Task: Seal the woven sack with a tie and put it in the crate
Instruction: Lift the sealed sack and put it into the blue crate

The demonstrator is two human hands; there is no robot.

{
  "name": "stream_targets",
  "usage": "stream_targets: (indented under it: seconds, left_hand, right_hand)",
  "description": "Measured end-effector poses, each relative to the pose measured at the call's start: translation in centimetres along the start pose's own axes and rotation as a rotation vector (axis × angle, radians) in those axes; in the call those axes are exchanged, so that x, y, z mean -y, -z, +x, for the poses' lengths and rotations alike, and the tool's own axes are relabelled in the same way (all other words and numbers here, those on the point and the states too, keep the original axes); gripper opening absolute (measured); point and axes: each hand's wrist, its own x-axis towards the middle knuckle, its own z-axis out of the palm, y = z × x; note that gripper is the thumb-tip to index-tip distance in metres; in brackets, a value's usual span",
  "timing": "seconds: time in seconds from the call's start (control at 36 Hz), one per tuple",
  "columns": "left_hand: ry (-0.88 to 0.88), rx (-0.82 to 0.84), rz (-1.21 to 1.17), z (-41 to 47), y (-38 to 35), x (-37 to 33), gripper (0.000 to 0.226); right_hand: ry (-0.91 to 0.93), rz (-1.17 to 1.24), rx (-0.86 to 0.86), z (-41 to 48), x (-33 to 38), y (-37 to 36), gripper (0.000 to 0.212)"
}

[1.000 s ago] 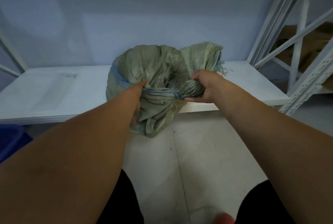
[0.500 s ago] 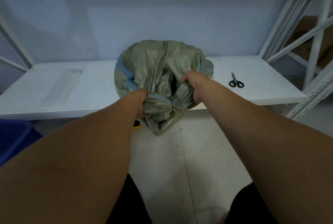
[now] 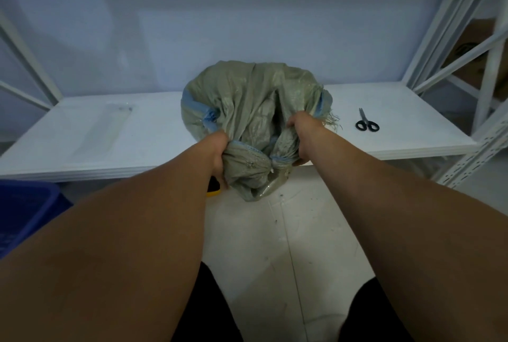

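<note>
sack [image 3: 247, 99]: grey-green, blue edge stripe | shelf [image 3: 110, 132]: white | scissors [image 3: 367, 123]: black | crate [image 3: 24, 212]: blue

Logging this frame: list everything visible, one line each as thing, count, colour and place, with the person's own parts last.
woven sack: one, grey-green with blue trim, front edge of the shelf board, mouth gathered
shelf board: one, white, across the middle
scissors: one pair, black handles, on the board right of the sack
clear flat item: one, transparent, left on the board; cannot tell what it is
crate: one, blue, on the floor at lower left
yellow item: one, mostly hidden below the left hand
rack frame: white, both sides
cardboard box: one, brown, behind the right frame
left hand: grips the sack's mouth
right hand: grips the sack's mouth
legs: two, black-clad, bottom edge
</note>
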Motion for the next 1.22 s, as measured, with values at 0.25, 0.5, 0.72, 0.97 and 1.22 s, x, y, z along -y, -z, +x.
stream_targets:
  seconds: [0.25, 0.5, 0.72, 0.97, 1.22]
  left_hand:
    - [-0.071, 0.099, -0.007, -0.7, -0.7, 0.3, 0.028]
    - [-0.168, 0.165, -0.198, -1.1, -1.8, -0.9, 0.030]
    - [-0.192, 0.233, -0.246, -1.6, -2.8, -1.2, 0.047]
    - [-0.212, 0.228, -0.117, -2.3, -3.4, -2.7, 0.031]
    - [-0.454, 0.070, -0.096, -3.8, -3.9, -4.8, 0.025]
  right_hand:
    - [0.021, -0.073, 0.286, -0.2, -0.4, -1.8, 0.075]
    - [0.008, -0.184, 0.182, 1.4, 0.0, -0.7, 0.053]
    - [0.085, -0.192, 0.208, -1.1, 0.5, -0.6, 0.033]
    - [0.203, -0.004, 0.244, -0.1, 1.8, -0.6, 0.078]
    - [0.392, 0.173, 0.129, -5.0, 3.3, 0.3, 0.059]
